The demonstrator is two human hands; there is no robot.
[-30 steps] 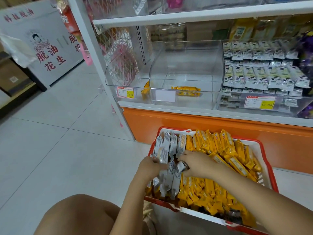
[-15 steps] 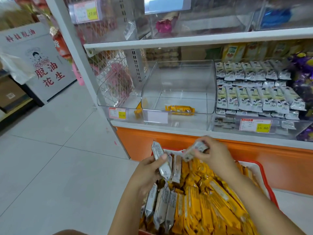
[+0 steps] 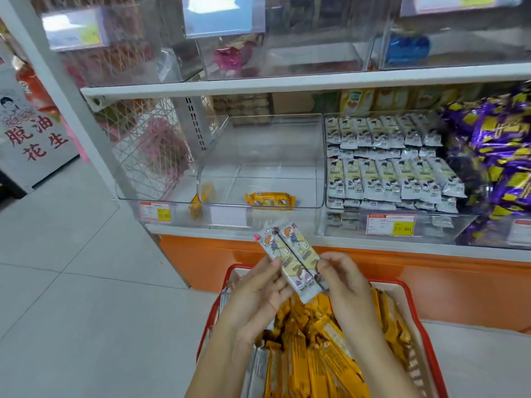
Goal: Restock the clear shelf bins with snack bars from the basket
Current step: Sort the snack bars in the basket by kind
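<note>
Change: two white snack bars (image 3: 290, 255), held apart a moment ago, now lie side by side, lifted above the red basket (image 3: 408, 285).
Hands: left hand (image 3: 258, 293) and right hand (image 3: 346, 282) both pinch the pair's lower half.
Meaning: probably aligned for the matching bin of white bars (image 3: 448, 225), upper right.

Purple-wrapped sweets (image 3: 494, 145) heaped at right, red-lettered sign (image 3: 31, 133) at left

Left hand (image 3: 258, 291) beside right hand (image 3: 346, 282), fingers (image 3: 270, 265) pinched.
</note>
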